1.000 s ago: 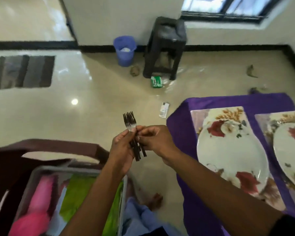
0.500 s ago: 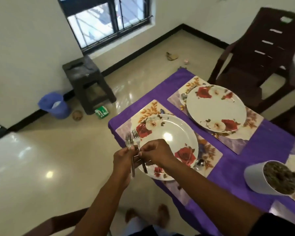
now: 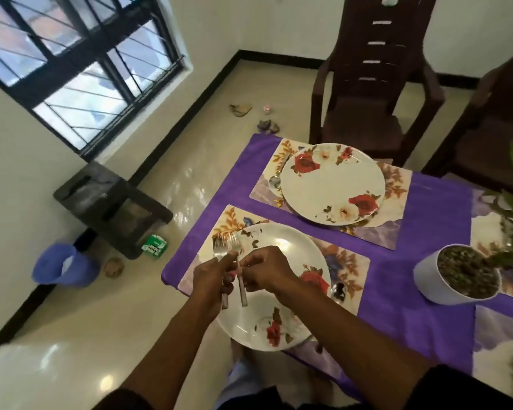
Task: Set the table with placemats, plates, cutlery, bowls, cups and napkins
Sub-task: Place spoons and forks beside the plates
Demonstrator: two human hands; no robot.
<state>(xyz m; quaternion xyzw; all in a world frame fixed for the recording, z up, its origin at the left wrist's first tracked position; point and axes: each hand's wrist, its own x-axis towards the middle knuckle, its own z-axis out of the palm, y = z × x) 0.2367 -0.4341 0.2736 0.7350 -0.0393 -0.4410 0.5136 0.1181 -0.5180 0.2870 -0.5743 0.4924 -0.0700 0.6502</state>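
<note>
Both hands meet above the near plate (image 3: 274, 294): the left hand (image 3: 209, 281) grips a small bunch of forks (image 3: 219, 247) by their handles, tines up, while the right hand (image 3: 265, 270) pinches one fork (image 3: 238, 263), probably to separate it from the others for this setting. This plate lies on a floral placemat (image 3: 348, 269) at the table edge, with a spoon (image 3: 338, 291) at its right. A far plate (image 3: 332, 183) is already laid.

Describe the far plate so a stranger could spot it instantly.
Start at the purple tablecloth. Two floral plates sit on placemats along its left edge; the far plate lies in front of the brown chair. Unlike the near plate, no hands hover above it.
</note>
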